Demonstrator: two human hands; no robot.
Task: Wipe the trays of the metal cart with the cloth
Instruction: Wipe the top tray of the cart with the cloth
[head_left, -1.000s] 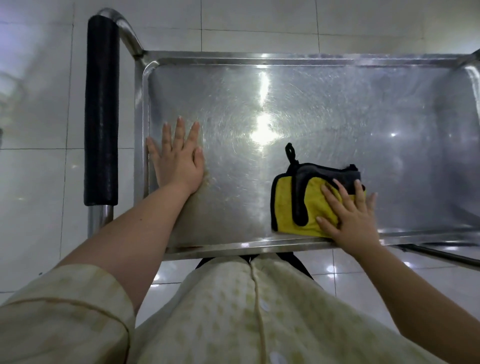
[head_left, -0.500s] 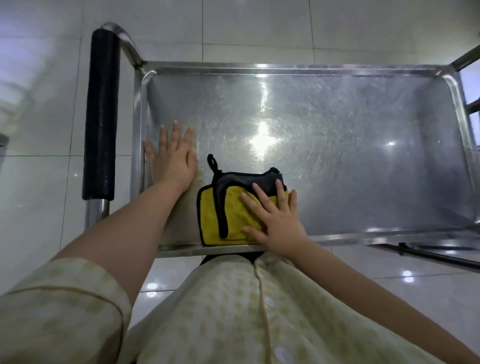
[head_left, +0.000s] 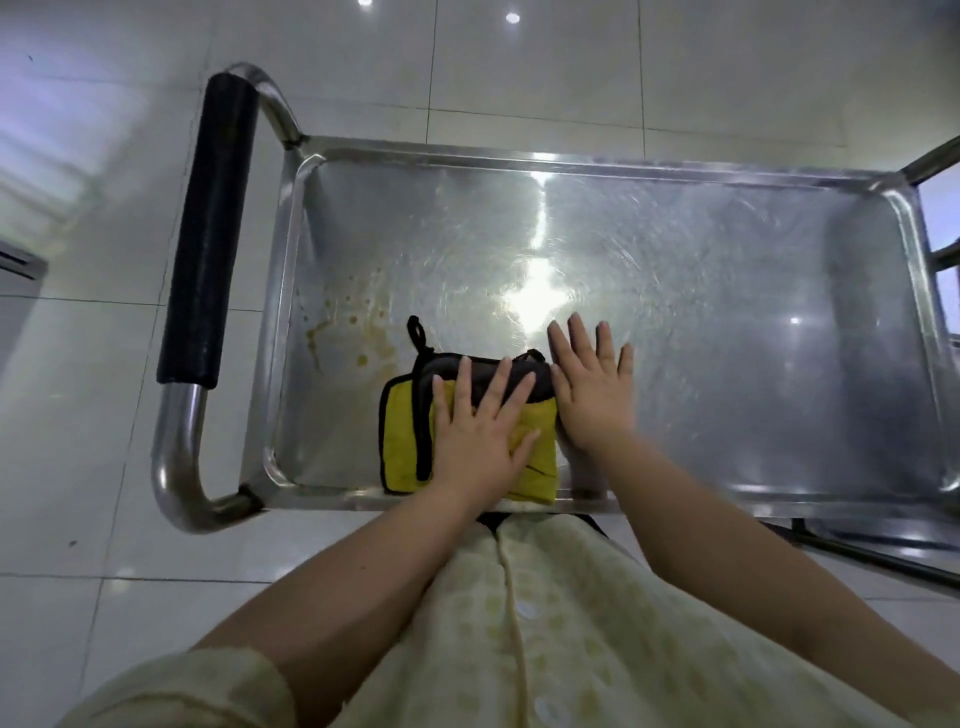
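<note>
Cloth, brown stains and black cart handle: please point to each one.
cloth (head_left: 400, 447): head view, yellow part left of the hand.
brown stains (head_left: 362, 358): head view, one spot on the tray floor.
black cart handle (head_left: 208, 234): head view, middle of the grip.

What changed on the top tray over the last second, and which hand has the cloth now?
The hands swapped. The left hand left the bare tray near the handle and now presses flat on the yellow and black cloth. The right hand came off the cloth and lies flat on the tray just beside it. The cloth slid left along the near rim. Brown stains now show, unwiped. The cart has not visibly moved.
</note>
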